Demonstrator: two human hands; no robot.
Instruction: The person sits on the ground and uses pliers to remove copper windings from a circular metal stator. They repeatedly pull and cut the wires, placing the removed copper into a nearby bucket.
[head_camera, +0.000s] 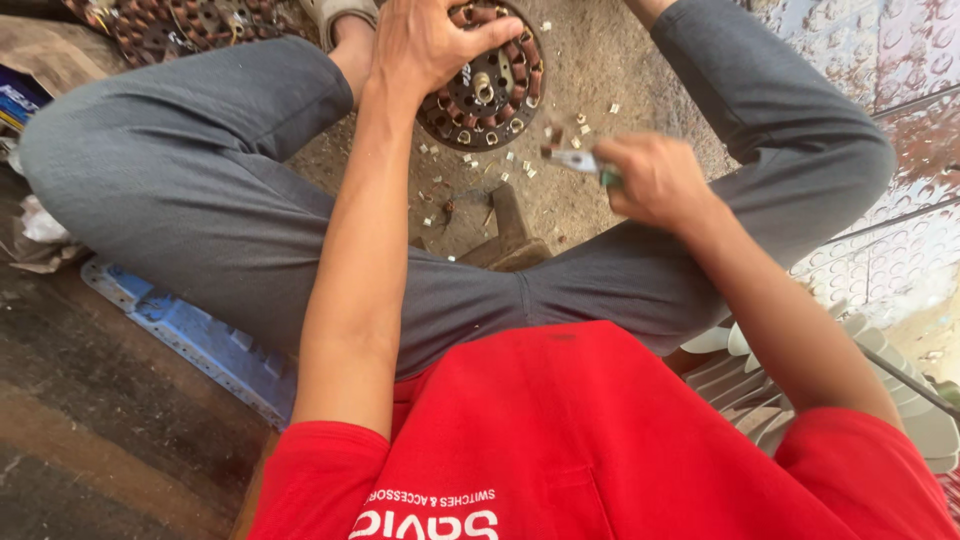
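**Hands on a motor stator**

The round stator (485, 75) is lying on the floor (590, 60) between the knees, left hand (425, 40) gripping its rim. Right hand (650, 180) is clenching a green-handled tool (580, 162) (small clippings (470, 160) scattered). A blue package (18, 100) is sitting far left.

red short-sleeved shirt (590, 440), white lettering | grey trousers (200, 200) | bare forearms

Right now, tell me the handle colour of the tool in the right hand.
Green, on the small metal tool in the head view.
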